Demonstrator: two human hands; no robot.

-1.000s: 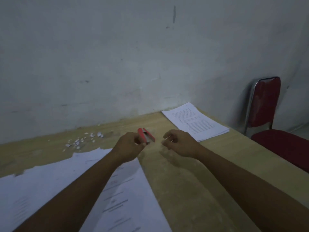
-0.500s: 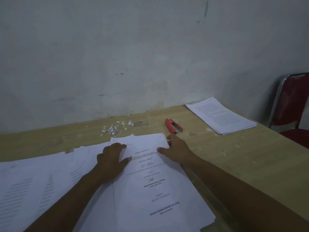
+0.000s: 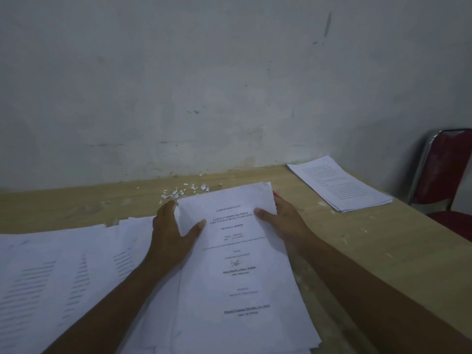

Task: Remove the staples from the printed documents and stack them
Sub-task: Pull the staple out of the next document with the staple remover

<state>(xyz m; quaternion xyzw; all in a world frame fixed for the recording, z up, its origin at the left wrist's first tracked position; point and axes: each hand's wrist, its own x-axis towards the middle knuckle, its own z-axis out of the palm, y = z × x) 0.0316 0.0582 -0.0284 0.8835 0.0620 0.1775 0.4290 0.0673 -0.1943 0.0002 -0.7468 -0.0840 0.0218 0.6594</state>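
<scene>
- Left hand grips the document at its far left edge, thumb on top.
- Right hand grips the far right edge likewise, fingers hidden beneath.
- Document lies near-centre over loose sheets spread left on the desk.
- A red sliver of the remover peeks behind its far right corner.
- Scraps lie just beyond; a stack sits far right.

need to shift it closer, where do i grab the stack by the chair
Take the stack by its near short edge, reaching from your side with the right hand, the closer one, once it frees the document. It lies flat on the table, so slide fingers under that edge, thumb on top, and pinch the full thickness.
</scene>
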